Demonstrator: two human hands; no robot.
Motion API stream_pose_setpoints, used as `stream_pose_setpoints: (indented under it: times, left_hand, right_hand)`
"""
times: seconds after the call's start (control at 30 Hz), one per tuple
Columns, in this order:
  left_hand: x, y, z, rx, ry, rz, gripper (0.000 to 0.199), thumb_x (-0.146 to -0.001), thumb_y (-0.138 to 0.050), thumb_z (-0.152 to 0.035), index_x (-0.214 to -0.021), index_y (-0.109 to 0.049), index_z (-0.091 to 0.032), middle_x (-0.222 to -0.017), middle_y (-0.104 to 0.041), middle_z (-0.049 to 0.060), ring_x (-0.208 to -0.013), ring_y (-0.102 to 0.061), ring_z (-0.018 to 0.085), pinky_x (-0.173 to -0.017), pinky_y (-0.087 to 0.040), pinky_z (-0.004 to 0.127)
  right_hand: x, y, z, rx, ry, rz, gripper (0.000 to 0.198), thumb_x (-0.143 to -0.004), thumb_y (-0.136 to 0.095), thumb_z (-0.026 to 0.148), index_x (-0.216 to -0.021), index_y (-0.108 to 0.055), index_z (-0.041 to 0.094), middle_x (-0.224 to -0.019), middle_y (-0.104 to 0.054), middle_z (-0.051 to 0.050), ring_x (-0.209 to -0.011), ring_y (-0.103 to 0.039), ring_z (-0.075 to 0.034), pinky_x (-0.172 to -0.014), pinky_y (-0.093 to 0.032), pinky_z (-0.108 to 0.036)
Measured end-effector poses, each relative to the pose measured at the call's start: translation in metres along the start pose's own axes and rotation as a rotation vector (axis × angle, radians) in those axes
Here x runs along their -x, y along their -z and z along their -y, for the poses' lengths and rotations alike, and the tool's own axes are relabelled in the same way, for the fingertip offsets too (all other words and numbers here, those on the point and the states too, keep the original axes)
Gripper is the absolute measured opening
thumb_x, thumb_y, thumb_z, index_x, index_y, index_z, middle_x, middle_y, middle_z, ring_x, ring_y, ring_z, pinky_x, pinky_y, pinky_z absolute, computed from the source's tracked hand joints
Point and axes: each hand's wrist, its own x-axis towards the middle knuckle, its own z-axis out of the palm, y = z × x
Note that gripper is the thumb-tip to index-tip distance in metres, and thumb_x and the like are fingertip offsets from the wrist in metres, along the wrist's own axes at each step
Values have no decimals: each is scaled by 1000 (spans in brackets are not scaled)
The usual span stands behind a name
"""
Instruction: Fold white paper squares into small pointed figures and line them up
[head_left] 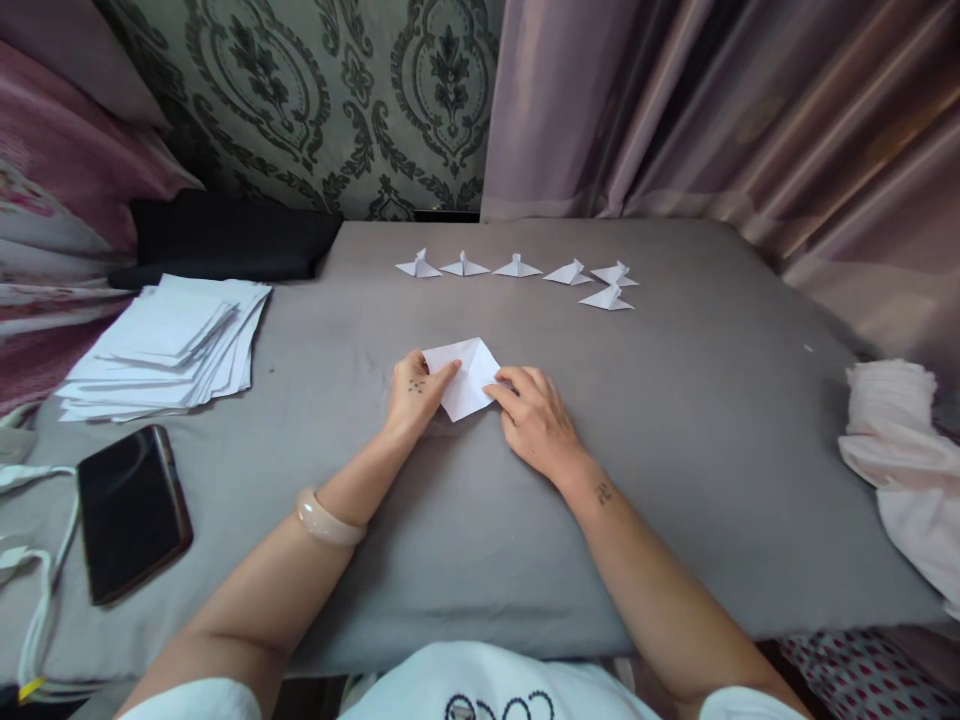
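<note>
A creased white sheet of paper [469, 378] is held just above or on the grey cloth, between my two hands. My left hand [417, 388] is closed on its left corner, thumb on top and fingers beneath. On the opposite side, my right hand [536, 412] pinches the right edge with thumb and fingertips. Beyond the hands stand several small folded paper birds [517, 267], most of them in a row, with one in front of the others at the right end.
A stack of white paper [169, 345] lies at the left, before a folded black cloth [232, 235]. Nearer me are a phone [133, 512] and white cables [46, 590]. Pale pink fabric [896, 450] sits on the right edge of the cloth-covered table [712, 430]. Curtains [600, 110] hang behind.
</note>
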Motion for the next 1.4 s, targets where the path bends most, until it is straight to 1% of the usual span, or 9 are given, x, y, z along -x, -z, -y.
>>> stream_pose_setpoints:
  times: [0.17, 0.3, 0.53, 0.67, 0.83, 0.97, 1.07, 1.2, 1.4]
  left_hand:
    - [-1, 5, -12, 3, 57, 81, 48, -65, -74, -40, -100, -57, -12, -72, -63, 4, -54, -57, 13, -49, -43, 23]
    - [-7, 20, -18, -260, 7, 89, 48, -73, -68, -40, -110, -53, -14, -65, -56, -1, -49, -51, 13, -50, -42, 25]
    - [3, 24, -23, -827, -565, -128, 32, -84, -57, -29, -112, -55, -14, -114, -56, 17, -104, -52, 29, -88, -41, 44]
    - [41, 5, -37, -987, -805, 83, 27, -88, -55, -39, -106, -59, -19, -116, -61, 12, -110, -48, 30, -92, -34, 45]
    - [73, -7, -48, -1104, -946, 222, 18, -91, -46, -18, -102, -60, -21, -122, -61, 9, -127, -41, 30, -104, -20, 50]
    - [70, -9, -41, -1143, -926, 404, 20, -92, -41, -16, -102, -59, -17, -107, -65, 11, -109, -56, 24, -101, -31, 43]
    - [63, -8, -35, -1181, -826, 383, 22, -92, -43, -24, -105, -57, -13, -103, -64, 14, -98, -60, 25, -95, -38, 41]
    - [57, -3, -36, -1209, -789, 328, 19, -91, -45, -26, -99, -57, -14, -100, -64, 13, -95, -60, 26, -91, -39, 42]
    - [55, 3, -46, -1307, -746, 471, 25, -80, -49, -11, -104, -57, -13, -107, -64, 15, -101, -59, 28, -95, -37, 45]
  right_hand:
    - [0, -3, -3, -32, -45, 83, 40, -81, -43, 2, -109, -64, 22, -110, -61, -8, -99, -50, -23, -87, -42, -37]
    - [0, -4, -4, -50, -76, 71, 40, -82, -41, 3, -109, -64, 22, -111, -61, -8, -99, -50, -23, -87, -42, -38]
    - [0, -4, -3, -74, -103, 51, 40, -82, -41, 3, -108, -64, 22, -110, -60, -8, -100, -51, -23, -87, -42, -37]
    - [0, -3, -3, -91, -117, 61, 37, -82, -42, 5, -109, -62, 22, -111, -60, -8, -101, -50, -22, -88, -42, -37]
    - [-1, -4, -3, -110, -144, 70, 34, -81, -44, 6, -106, -61, 22, -111, -59, -8, -101, -50, -22, -87, -43, -36]
    - [-1, -3, -3, -121, -153, 66, 30, -84, -45, 9, -104, -62, 22, -110, -59, -8, -101, -51, -22, -88, -43, -36]
    - [-1, -3, -2, -128, -161, 56, 31, -84, -44, 8, -105, -63, 21, -110, -60, -8, -102, -52, -22, -89, -43, -36]
    - [-1, -4, -4, -142, -174, 36, 32, -84, -44, 8, -106, -63, 20, -111, -60, -9, -101, -53, -23, -90, -44, -37]
    - [-1, -4, -5, -156, -182, 21, 31, -83, -45, 8, -106, -62, 19, -110, -60, -9, -102, -54, -23, -91, -45, -38]
